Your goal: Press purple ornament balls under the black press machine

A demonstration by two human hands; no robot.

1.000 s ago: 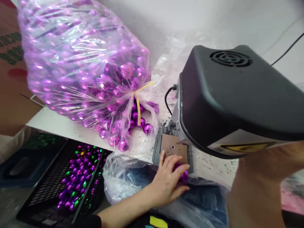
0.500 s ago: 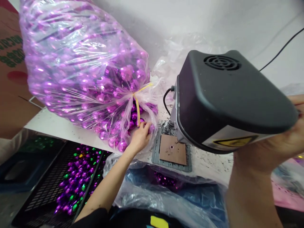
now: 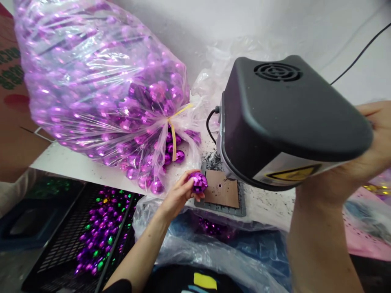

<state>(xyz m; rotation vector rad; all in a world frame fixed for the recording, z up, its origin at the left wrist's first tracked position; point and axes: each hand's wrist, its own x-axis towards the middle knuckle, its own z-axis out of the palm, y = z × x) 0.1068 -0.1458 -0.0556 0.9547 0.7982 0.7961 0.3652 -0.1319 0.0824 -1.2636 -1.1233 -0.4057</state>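
My left hand (image 3: 179, 194) pinches a shiny purple faceted bauble (image 3: 199, 182) between thumb and fingers. It hovers at the left edge of a brown square board (image 3: 222, 188) with a small hole in its middle, lying on a grey metal base plate (image 3: 243, 208). Over the board hangs the black housing of a bench machine (image 3: 293, 118) with a yellow warning label. My right hand (image 3: 374, 142) is at the machine's right side, its fingers mostly hidden behind the housing. More purple baubles (image 3: 179, 156) lie at the mouth of a clear plastic bag (image 3: 100, 81).
The bulging bag, tied with yellow string (image 3: 174, 138), fills the left of the white table (image 3: 67, 165). A cardboard box (image 3: 14, 134) stands beyond it. Below left is a black crate (image 3: 55, 254) of small purple and green baubles. Dark shavings (image 3: 210, 156) litter the table around the base plate.
My left hand has come away from the bag's mouth, moving right and toward me, with a purple bauble now showing in its fingers. My right hand stays by the machine.
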